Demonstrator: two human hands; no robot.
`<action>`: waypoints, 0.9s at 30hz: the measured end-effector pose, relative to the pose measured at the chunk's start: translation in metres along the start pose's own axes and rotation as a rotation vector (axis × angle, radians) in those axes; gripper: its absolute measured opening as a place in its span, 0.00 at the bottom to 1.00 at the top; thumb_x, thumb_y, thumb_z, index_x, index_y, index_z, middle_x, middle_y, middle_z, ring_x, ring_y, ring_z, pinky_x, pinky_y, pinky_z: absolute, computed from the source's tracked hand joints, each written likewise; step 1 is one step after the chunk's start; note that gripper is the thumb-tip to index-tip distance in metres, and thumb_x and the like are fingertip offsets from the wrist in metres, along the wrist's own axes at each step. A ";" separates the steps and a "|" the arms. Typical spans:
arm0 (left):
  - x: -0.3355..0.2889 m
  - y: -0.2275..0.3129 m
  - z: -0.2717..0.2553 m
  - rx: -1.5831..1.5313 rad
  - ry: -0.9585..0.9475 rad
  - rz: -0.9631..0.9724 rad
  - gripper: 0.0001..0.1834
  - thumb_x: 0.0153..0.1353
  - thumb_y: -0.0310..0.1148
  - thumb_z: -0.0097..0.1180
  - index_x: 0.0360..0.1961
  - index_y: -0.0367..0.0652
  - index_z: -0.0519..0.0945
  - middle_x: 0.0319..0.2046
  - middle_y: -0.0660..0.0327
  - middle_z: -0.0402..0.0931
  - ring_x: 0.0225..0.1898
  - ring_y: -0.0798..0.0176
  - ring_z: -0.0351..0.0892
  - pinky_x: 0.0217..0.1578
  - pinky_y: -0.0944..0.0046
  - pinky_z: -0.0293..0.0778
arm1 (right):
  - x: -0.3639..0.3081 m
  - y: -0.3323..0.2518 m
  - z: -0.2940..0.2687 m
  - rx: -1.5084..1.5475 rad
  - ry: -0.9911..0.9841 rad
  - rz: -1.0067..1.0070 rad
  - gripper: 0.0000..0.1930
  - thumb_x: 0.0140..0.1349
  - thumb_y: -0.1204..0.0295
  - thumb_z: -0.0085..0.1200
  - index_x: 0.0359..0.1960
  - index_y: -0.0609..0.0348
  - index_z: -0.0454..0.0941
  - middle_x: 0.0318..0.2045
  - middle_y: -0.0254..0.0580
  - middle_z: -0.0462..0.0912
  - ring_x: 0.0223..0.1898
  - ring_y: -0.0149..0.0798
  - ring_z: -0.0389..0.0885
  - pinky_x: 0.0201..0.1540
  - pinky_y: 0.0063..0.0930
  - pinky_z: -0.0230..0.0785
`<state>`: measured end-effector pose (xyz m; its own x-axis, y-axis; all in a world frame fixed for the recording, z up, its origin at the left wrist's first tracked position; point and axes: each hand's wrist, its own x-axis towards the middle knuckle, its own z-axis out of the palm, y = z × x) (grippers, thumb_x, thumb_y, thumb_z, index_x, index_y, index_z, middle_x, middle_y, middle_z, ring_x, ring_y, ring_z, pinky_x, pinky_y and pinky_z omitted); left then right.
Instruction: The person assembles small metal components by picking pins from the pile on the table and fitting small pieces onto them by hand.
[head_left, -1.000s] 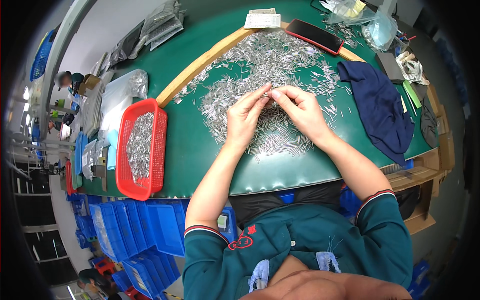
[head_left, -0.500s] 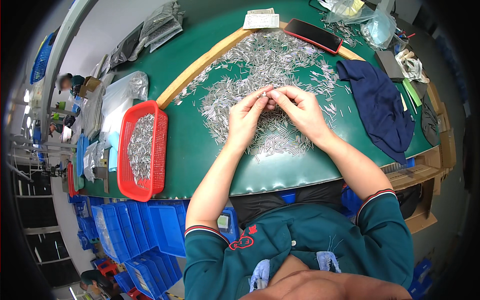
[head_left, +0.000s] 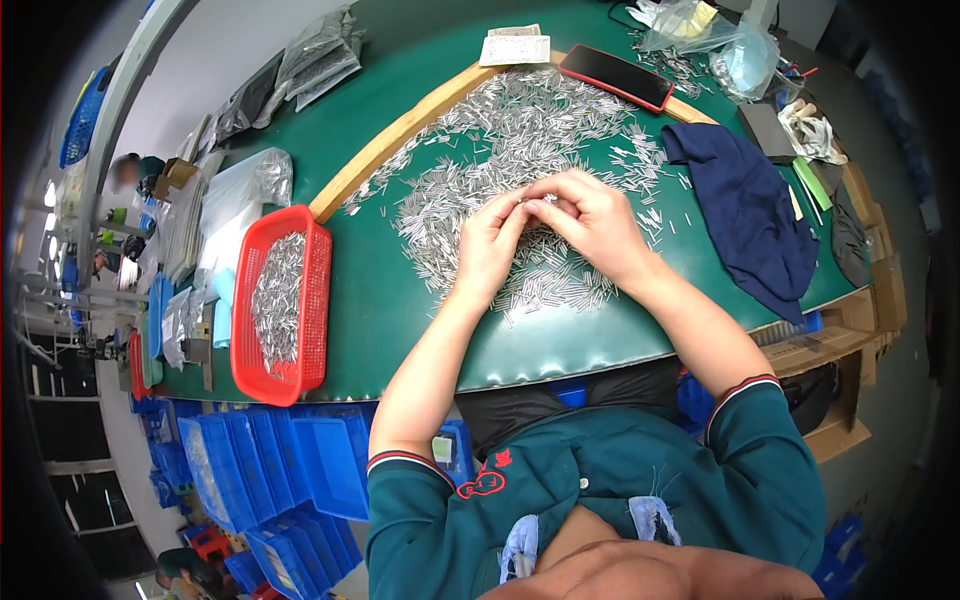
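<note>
Small silvery metal pins (head_left: 460,190) lie in a wide, loose pile on the green tabletop. Above the middle of it, my left hand (head_left: 490,240) and my right hand (head_left: 590,215) meet at the fingertips. Thumb and fingers of both hands are closed in a pinch; what they hold is too small and too hidden to make out. More pins (head_left: 278,300) fill part of the red plastic basket (head_left: 318,300) to the left of my left hand.
Wooden strips (head_left: 400,138) border the pile's far side, with a phone (head_left: 617,77) and paper slips (head_left: 515,49) on them. A dark blue cloth (head_left: 745,215) lies to the right. Plastic bags (head_left: 240,190) lie left; blue bins (head_left: 335,465) stand below the table edge.
My fingertips have drawn closer together, and my right fingers now curl further over the left ones. A small silvery glint at the fingertips is now mostly covered. The view has shifted slightly.
</note>
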<state>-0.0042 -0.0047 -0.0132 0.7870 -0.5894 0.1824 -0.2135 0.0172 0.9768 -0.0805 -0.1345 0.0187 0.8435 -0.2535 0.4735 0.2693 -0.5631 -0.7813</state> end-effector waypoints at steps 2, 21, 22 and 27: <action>0.000 -0.003 -0.001 0.090 -0.027 0.071 0.11 0.59 0.27 0.47 0.42 0.35 0.75 0.34 0.59 0.76 0.33 0.70 0.75 0.35 0.73 0.72 | -0.002 0.003 0.003 0.000 0.019 -0.051 0.07 0.51 0.74 0.54 0.32 0.61 0.76 0.22 0.34 0.72 0.17 0.24 0.64 0.21 0.17 0.59; 0.006 0.018 -0.021 -0.434 -0.038 -0.272 0.15 0.58 0.35 0.49 0.43 0.37 0.74 0.37 0.60 0.76 0.30 0.74 0.74 0.30 0.77 0.71 | 0.101 0.140 -0.178 -0.790 0.341 0.563 0.18 0.52 0.54 0.49 0.35 0.53 0.79 0.31 0.47 0.79 0.38 0.46 0.77 0.39 0.35 0.67; 0.008 0.017 -0.020 -0.453 -0.043 -0.269 0.15 0.58 0.35 0.50 0.43 0.37 0.74 0.38 0.60 0.76 0.30 0.74 0.74 0.31 0.77 0.71 | 0.103 0.141 -0.179 -0.654 0.385 0.442 0.18 0.51 0.55 0.50 0.36 0.55 0.79 0.31 0.46 0.80 0.36 0.43 0.78 0.38 0.33 0.67; 0.005 0.018 -0.023 -0.369 0.039 -0.275 0.16 0.58 0.35 0.49 0.44 0.37 0.73 0.36 0.60 0.76 0.28 0.73 0.76 0.23 0.79 0.70 | 0.084 0.059 -0.100 0.386 0.334 0.493 0.12 0.54 0.60 0.52 0.35 0.53 0.78 0.12 0.18 0.56 0.12 0.16 0.49 0.12 0.13 0.38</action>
<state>0.0096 0.0108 0.0075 0.8084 -0.5814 -0.0917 0.2207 0.1549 0.9630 -0.0403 -0.2678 0.0531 0.7389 -0.6693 0.0782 0.0901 -0.0170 -0.9958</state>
